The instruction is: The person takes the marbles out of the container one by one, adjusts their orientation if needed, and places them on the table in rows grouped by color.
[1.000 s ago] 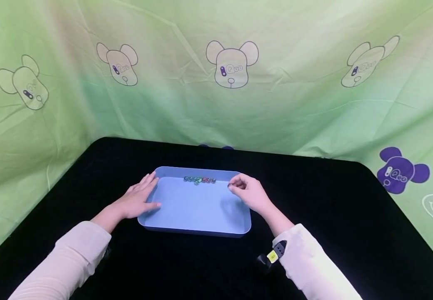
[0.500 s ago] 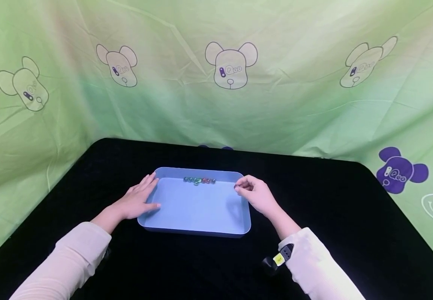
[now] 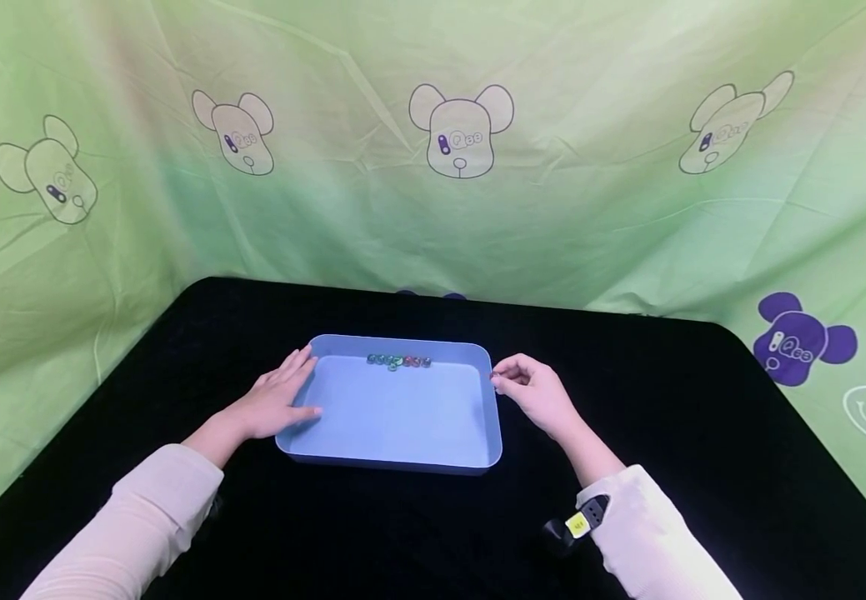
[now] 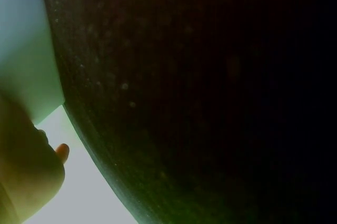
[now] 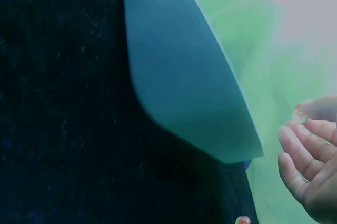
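My left hand (image 3: 271, 400) rests on the left rim of a blue tray (image 3: 402, 462), fingers stretched out and thumb over the inside. In the left wrist view part of this hand (image 4: 26, 166) shows beside the tray's outer wall (image 4: 31, 39). Between thumb and fingertips, my right hand (image 3: 541, 396) pinches a small clear marble with red in it (image 5: 299, 114), at the tray's right rim in the head view. Inside the tray, near its far wall, several marbles (image 3: 381, 359) form a row, greenish on the left and reddish on the right. One green marble (image 3: 392, 367) sits just in front.
A black cloth (image 3: 402, 533) covers the table around the tray. Low in the right wrist view, a small round reddish thing (image 5: 243, 220) lies on the black surface. Green printed curtains (image 3: 327, 217) hang behind and at both sides.
My right hand has moved right, from above the tray's inside to its right rim, with the marble still pinched. The left hand, tray and row of marbles have stayed in place.
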Available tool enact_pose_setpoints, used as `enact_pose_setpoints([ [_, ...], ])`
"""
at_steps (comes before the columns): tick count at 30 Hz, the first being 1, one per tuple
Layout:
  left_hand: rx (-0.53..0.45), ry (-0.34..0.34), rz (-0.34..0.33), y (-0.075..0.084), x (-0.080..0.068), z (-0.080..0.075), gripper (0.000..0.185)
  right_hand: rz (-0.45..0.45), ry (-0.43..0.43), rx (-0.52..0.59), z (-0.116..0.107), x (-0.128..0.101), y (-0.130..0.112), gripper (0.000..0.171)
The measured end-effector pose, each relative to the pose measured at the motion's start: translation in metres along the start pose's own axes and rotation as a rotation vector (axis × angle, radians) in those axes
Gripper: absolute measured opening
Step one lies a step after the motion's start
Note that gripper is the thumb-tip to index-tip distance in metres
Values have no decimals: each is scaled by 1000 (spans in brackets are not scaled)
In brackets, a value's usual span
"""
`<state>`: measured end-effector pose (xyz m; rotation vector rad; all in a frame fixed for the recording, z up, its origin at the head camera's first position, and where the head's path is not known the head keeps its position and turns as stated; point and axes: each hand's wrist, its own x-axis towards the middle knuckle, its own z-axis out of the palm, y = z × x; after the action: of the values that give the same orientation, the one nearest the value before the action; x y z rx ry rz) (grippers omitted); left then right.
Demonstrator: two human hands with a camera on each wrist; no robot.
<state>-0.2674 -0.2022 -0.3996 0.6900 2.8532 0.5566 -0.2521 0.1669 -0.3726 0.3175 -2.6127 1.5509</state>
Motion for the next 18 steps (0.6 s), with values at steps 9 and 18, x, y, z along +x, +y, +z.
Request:
enact_pose_setpoints([
  [9, -14, 13, 8, -2, -1, 2, 77, 2, 12, -7, -10, -6, 7, 15],
  [18, -8, 26, 12, 0, -1, 1, 76, 29, 37, 5, -20, -10, 20, 14],
])
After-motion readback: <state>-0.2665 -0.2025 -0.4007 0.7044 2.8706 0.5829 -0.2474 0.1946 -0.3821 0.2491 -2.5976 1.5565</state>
